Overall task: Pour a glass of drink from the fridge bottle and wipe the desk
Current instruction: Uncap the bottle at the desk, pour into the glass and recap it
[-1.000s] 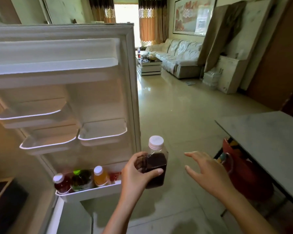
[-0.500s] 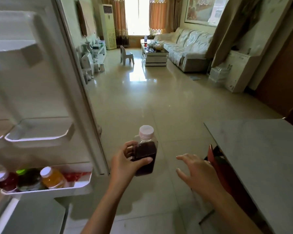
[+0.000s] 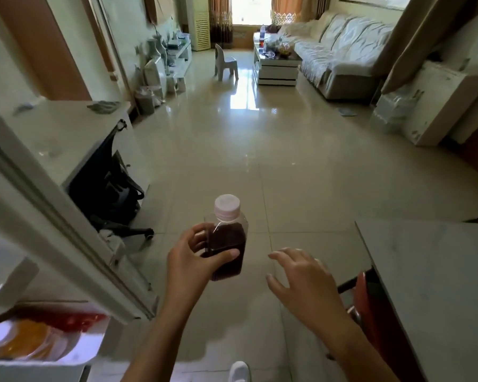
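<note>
A small clear bottle [image 3: 228,238] of dark red drink with a pale pink cap stands upright in my left hand [image 3: 191,257], held over the tiled floor at the centre of the view. My right hand [image 3: 301,279] hovers just to the right of it, fingers spread, holding nothing. The grey marble desk [image 3: 439,285] fills the lower right, its near corner beside my right hand. The open fridge door [image 3: 53,216] crosses the left edge, with an orange bottle [image 3: 22,337] in its bottom shelf.
A red chair [image 3: 367,301] is tucked under the desk. A white cabinet [image 3: 66,133] with a black office chair [image 3: 111,194] beneath it stands at left. Open tiled floor runs ahead to a sofa [image 3: 342,51], a coffee table [image 3: 276,64] and a small chair [image 3: 224,64].
The view has swung right, away from the fridge door, which has slid to the left edge. My left hand has carried the bottle along; the desk has come closer on the right.
</note>
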Action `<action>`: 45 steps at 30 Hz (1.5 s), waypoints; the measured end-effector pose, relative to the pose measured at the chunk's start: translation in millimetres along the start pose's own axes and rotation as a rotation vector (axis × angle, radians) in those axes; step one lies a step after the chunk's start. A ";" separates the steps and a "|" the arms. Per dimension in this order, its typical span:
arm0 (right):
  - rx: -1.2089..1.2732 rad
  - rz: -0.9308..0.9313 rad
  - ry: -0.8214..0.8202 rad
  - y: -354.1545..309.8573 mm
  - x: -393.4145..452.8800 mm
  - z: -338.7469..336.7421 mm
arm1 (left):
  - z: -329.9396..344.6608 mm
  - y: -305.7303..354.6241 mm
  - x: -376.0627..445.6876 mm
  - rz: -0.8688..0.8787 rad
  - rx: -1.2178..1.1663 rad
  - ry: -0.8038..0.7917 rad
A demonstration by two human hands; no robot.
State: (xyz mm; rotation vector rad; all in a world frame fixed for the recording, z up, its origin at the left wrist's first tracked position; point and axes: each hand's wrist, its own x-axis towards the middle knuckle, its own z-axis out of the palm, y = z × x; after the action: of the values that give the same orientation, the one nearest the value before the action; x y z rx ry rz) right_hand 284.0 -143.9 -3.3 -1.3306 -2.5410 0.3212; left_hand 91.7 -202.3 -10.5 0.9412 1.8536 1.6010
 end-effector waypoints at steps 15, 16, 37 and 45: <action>-0.031 -0.122 0.009 28.7 268.8 17.4 | 29.8 -9.7 218.8 -0.070 -0.070 0.188; -0.026 -0.153 -0.003 27.2 291.9 22.3 | 30.5 -11.7 235.4 -0.074 -0.063 0.224; 0.063 -0.726 -0.288 -113.1 676.7 133.4 | -70.5 -57.9 509.7 -0.228 0.077 0.841; 0.074 -0.869 -0.329 -225.8 782.0 159.5 | -166.2 -71.8 609.8 -0.216 0.108 0.901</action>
State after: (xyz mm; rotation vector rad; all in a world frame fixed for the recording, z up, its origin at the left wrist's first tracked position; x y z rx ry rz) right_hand -371.1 364.6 11.1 -0.0628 -3.0312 0.4572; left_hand -430.0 161.6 -16.1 -0.0138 2.5143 1.9635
